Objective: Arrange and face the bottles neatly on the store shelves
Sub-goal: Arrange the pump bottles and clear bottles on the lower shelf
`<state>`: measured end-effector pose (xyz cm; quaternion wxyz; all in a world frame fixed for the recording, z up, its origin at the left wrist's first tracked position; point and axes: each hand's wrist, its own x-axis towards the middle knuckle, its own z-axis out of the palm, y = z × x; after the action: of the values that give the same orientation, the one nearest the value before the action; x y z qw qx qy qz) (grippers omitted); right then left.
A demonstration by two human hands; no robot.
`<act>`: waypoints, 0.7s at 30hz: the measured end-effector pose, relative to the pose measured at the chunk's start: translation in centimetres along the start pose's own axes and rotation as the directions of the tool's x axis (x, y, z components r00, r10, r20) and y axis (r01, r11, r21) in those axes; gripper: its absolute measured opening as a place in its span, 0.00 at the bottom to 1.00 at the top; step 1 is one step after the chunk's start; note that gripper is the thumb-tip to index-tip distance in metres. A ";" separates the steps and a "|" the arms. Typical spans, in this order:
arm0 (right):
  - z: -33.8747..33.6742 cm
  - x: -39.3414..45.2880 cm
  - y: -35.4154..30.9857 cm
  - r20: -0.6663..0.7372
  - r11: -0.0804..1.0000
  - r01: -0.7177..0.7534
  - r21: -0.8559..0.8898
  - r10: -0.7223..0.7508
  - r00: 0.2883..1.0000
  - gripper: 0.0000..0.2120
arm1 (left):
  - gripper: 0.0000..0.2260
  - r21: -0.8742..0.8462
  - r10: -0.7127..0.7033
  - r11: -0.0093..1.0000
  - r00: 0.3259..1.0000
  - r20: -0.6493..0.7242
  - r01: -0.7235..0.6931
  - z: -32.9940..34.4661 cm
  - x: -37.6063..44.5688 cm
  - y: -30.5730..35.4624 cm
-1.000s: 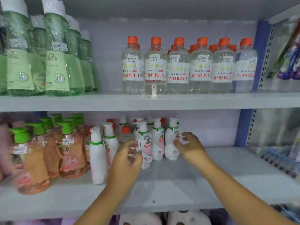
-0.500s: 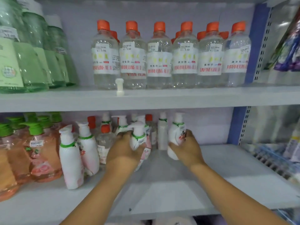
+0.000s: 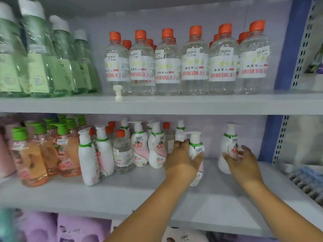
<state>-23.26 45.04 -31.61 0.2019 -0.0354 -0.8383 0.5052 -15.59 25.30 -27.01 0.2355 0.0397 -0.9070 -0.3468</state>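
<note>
Upper shelf [image 3: 174, 104]: a grey board across the whole width; tall green bottles [image 3: 43, 55] with white caps crowd its left end, blurred.
Small white piece [image 3: 118, 93]: stands at the front edge of the upper shelf, just before the leftmost clear bottle; what it is cannot be told.
Clear bottles [image 3: 194, 62]: orange-capped, white labels facing out, in a row from the middle to the right end of the upper shelf, with more caps showing behind.
Lower shelf [image 3: 122, 194]: its left end carries orange bottles [image 3: 43, 154] with green caps, closely packed.
White pump bottles [image 3: 139, 145]: grouped left of the lower shelf's middle, mixed with a few small clear orange-capped ones; the two at the left of the group show plain sides rather than labels.
Left hand [image 3: 181, 159]: fingers wrapped around a white pump bottle [image 3: 196, 151], near the middle of the lower shelf; whether the bottle's base rests on the board cannot be told.
Right hand [image 3: 243, 163]: fingers spread and lightly curved against the front of another white pump bottle [image 3: 229, 149]; a firm hold cannot be told.
That bottle: upright on the right part of the lower shelf, apart from the group, red lettering partly facing out.
Blue upright [image 3: 288, 49]: closes the shelves at the right.
Below the lower shelf: purple packs [image 3: 70, 227], blurred.
</note>
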 end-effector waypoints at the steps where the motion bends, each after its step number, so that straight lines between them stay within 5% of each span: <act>1: -0.2 -0.8 -0.9 -0.056 0.998 0.051 0.039 -0.049 0.997 0.29 | 0.21 -0.012 -0.007 1.000 1.000 -0.008 0.006 0.2 0.2 -0.2; 6: 0.7 -7.3 -8.3 -0.307 0.891 0.425 0.163 -0.363 0.880 0.09 | 0.33 -0.138 -0.025 0.990 0.997 0.073 0.035 -2.6 -0.4 -2.4; 10: 5.2 -11.5 -14.2 -0.009 0.792 0.484 0.373 -0.518 0.855 0.12 | 0.18 -0.108 0.022 0.993 0.975 -0.221 -0.047 -8.8 -1.4 -6.8; 14: 11.8 -12.6 -19.2 0.283 0.868 0.374 0.327 -0.467 0.838 0.08 | 0.08 -0.077 -0.017 0.997 0.843 -0.538 -0.029 -17.4 -1.9 -12.5; 18: 17.4 -12.7 -24.1 0.384 0.908 0.352 0.226 -0.416 0.825 0.11 | 0.21 -0.008 -0.129 0.987 0.753 -0.645 0.163 -22.4 -2.4 -17.7; 21: 21.0 -13.5 -27.5 0.430 0.905 0.389 0.172 -0.425 0.797 0.07 | 0.38 -0.061 -0.257 0.964 0.852 -0.456 0.258 -23.5 -1.7 -21.0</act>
<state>-14.73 10.61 -20.56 0.1035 0.2732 -0.8303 0.4747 -5.32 -4.51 -26.06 0.3951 0.2419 -0.8121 -0.3548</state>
